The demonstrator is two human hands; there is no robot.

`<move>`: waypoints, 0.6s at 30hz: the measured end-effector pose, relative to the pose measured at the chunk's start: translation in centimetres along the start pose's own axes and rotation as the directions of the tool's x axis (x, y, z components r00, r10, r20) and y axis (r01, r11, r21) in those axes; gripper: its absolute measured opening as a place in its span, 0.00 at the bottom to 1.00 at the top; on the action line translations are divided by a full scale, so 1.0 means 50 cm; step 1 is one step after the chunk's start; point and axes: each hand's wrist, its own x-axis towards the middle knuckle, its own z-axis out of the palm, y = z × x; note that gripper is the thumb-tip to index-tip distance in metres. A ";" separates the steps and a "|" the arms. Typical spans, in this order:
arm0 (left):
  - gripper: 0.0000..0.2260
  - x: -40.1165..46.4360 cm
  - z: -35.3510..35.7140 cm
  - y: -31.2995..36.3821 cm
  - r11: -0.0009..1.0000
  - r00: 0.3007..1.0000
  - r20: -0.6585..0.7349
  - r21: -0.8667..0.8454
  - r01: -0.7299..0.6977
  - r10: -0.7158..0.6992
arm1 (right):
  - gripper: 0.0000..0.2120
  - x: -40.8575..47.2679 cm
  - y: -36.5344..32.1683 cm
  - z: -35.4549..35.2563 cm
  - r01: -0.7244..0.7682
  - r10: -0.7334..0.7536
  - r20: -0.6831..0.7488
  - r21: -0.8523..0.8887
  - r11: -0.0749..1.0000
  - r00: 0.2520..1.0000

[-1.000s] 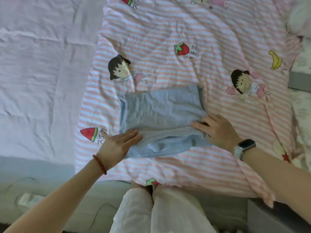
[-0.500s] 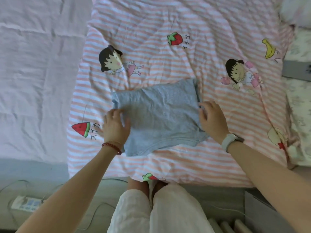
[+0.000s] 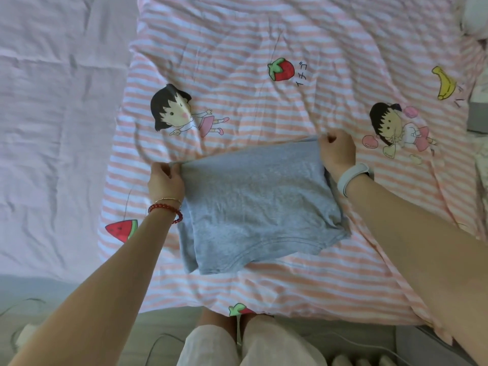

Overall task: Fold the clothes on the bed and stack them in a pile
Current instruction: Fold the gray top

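From the head camera, the grey garment [image 3: 253,207] lies partly folded on the striped bedcover [image 3: 290,286], its long axis running left to right between the hands. The left hand [image 3: 165,182] and right hand [image 3: 338,151] each pinch a far corner (equally near), hem toward the person.

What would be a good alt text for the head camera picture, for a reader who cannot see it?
Two hands hold the far corners of a folded grey garment on a pink striped cartoon sheet: the left hand and the right hand each pinch one corner. The near edge lies on the sheet.
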 end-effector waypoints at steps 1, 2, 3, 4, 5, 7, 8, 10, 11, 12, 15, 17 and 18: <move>0.09 -0.006 0.000 0.003 1.000 1.000 -0.030 0.001 -0.006 0.006 | 0.12 -0.007 0.006 -0.001 0.000 0.000 0.006 0.021 1.000 1.000; 0.11 -0.015 -0.001 0.006 0.999 0.998 -0.056 0.023 -0.027 0.029 | 0.10 -0.017 0.011 -0.002 -0.016 0.015 0.029 0.051 0.999 0.999; 0.13 -0.028 0.000 0.008 0.992 0.993 -0.079 0.091 -0.082 0.089 | 0.12 -0.029 0.016 -0.004 -0.037 0.033 0.055 0.084 0.996 0.998; 0.16 -0.047 0.003 0.009 0.964 0.979 -0.072 0.202 -0.170 0.188 | 0.15 -0.045 0.022 -0.008 -0.058 0.049 0.087 0.107 0.993 0.995; 0.19 -0.071 0.008 0.010 0.901 0.948 -0.016 0.316 -0.297 0.318 | 0.17 -0.063 0.031 -0.015 -0.071 0.057 0.124 0.107 0.992 0.991; 0.25 -0.133 0.030 0.002 0.677 0.800 0.206 0.441 -0.590 0.563 | 0.17 -0.105 0.058 -0.029 -0.081 0.071 0.197 0.043 0.996 0.978; 0.27 -0.166 0.048 -0.003 0.548 0.701 0.323 0.450 -0.705 0.636 | 0.17 -0.125 0.074 -0.036 -0.081 0.079 0.223 -0.001 0.997 0.972; 0.31 -0.219 0.082 -0.016 0.370 0.559 0.527 0.427 -0.825 0.640 | 0.15 -0.158 0.101 -0.050 -0.046 0.063 0.266 -0.071 0.996 0.962; 0.31 -0.234 0.097 -0.022 0.339 0.545 0.600 0.429 -0.837 0.586 | 0.15 -0.169 0.110 -0.055 -0.012 0.039 0.285 -0.094 0.995 0.958; 0.32 -0.242 0.109 -0.029 0.321 0.552 0.656 0.450 -0.834 0.515 | 0.15 -0.175 0.115 -0.060 0.021 0.013 0.308 -0.107 0.994 0.951; 0.33 -0.233 0.136 -0.046 0.303 0.590 0.724 0.507 -0.807 0.358 | 0.22 -0.186 0.099 -0.073 0.086 -0.065 0.389 -0.037 0.996 0.919; 0.31 -0.223 0.131 -0.041 0.315 0.559 0.760 0.469 -0.825 0.331 | 0.25 -0.196 0.067 -0.080 0.176 -0.146 0.417 -0.034 0.984 0.897; 0.28 -0.218 0.119 -0.036 0.374 0.533 0.770 0.407 -0.833 0.351 | 0.26 -0.203 0.047 -0.082 0.216 -0.187 0.424 -0.021 0.976 0.886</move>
